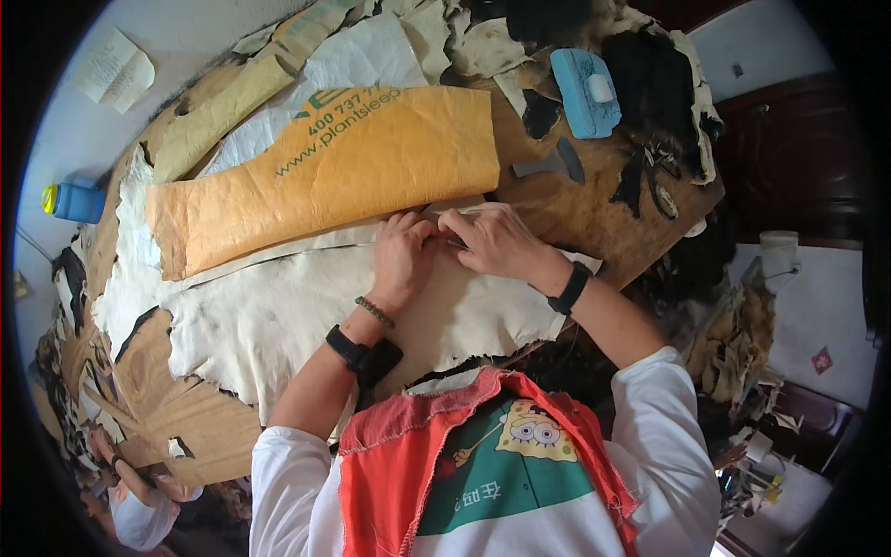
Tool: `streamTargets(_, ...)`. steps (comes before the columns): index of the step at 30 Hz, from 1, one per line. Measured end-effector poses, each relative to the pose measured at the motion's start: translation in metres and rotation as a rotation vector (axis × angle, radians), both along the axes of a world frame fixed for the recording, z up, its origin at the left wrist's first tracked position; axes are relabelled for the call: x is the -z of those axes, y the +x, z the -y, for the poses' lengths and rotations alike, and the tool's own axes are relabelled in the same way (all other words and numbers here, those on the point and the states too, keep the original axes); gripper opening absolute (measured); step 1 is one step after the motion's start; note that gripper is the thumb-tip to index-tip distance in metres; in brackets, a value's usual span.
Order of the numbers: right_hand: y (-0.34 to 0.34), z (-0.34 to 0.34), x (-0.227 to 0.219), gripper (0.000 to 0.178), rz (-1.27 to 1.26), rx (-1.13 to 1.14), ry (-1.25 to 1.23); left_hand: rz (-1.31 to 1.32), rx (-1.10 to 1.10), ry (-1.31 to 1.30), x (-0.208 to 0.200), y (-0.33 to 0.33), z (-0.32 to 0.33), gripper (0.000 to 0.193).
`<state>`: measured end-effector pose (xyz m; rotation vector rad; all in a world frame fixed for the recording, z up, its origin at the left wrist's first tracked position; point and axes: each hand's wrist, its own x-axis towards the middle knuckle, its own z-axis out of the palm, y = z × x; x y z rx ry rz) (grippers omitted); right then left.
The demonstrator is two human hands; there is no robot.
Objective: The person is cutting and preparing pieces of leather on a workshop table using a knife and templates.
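A pale cream hide (260,311) with ragged edges lies spread over the wooden table, a long cut line running across it. At that line my left hand (404,255) has its fingers curled down and closed on the hide's edge. My right hand (501,241) is almost touching it, with thumb and fingers pinched together. A small dark thing shows between the fingertips of my right hand, too little of it to name. Just beyond both hands lies a folded orange-yellow woven sack (325,195) with green print, covering the far part of the hide.
A blue tray-like block (585,93) with a white piece on it sits at the far right, near black fur pieces (647,79). A dark curved blade (569,160) and scissors (663,198) lie below it. At far left stands a blue yellow-lidded container (72,201). Another person (139,506) is at lower left.
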<state>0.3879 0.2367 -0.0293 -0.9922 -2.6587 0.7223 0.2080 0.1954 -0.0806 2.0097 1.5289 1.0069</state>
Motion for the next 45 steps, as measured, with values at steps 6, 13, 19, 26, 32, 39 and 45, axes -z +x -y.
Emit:
streamTargets(6, 0.001, 0.014, 0.000, 0.008, -0.019, -0.149, 0.601, 0.018, 0.035, -0.053, -0.005, -0.002, 0.002, 0.009)
streamTargets(13, 0.002, 0.068, -0.010, 0.009, -0.208, -0.108, 0.462, 0.032, 0.058, -0.013, -0.010, 0.001, 0.003, 0.006)
streamTargets(19, 0.008, 0.090, -0.028, 0.010, -0.371, -0.054, 0.080, 0.009, 0.031, -0.027, -0.012, 0.000, 0.004, 0.011)
streamTargets(26, 0.004, 0.075, -0.036, 0.003, -0.525, 0.233, -0.290, 0.209, 0.075, -0.027, -0.017, -0.004, 0.006, 0.013)
streamTargets(32, 0.007, 0.051, 0.006, 0.009, -0.745, 0.753, -0.683, 0.376, 0.335, -0.192, -0.033, -0.009, 0.005, 0.008)
streamTargets(39, 0.006, 0.064, 0.003, 0.008, -0.512, 0.663, -0.325, -0.005, 0.115, -0.196, -0.030, 0.006, -0.007, 0.010)
streamTargets(45, 0.009, 0.066, 0.006, 0.005, -0.462, 0.563, -0.065, -0.122, 0.183, -0.219, -0.026, 0.010, -0.015, 0.009)
